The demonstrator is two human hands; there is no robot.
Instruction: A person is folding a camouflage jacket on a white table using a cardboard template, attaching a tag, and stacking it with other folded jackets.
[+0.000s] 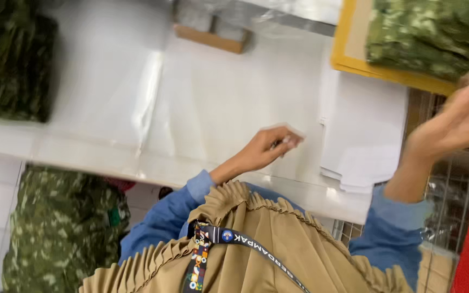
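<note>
1. The person's left hand (270, 146) rests on the white table (218, 97), near its front edge and about midway along it. The fingers are curled in, pinching the corner of a thin clear plastic sheet (291, 132) that lies flat on the top.
2. The right hand (465, 116) is raised at the table's right end, fingers bent and pressed against the near edge of a folded stack of green camouflage cloth (424, 35). The view is blurred there, so I cannot tell whether it truly grips the cloth or only touches it.
3. That stack lies on a yellow-rimmed board (354, 59) at the table's far right corner.
4. Just in front of the board, a pile of white paper sheets (362, 141) sits at the right end, reaching to the front edge.
5. At the far left corner lies a second heap of dark camouflage fabric (9, 59).
6. Near the back edge, about the middle, a small brown cardboard piece (210, 38) lies under crumpled clear wrap.
7. Below the front edge, on the left, a bundle of camouflage material (61, 228) stands on the pale floor.
8. A wire rack (451, 184) shows past the right end.
</note>
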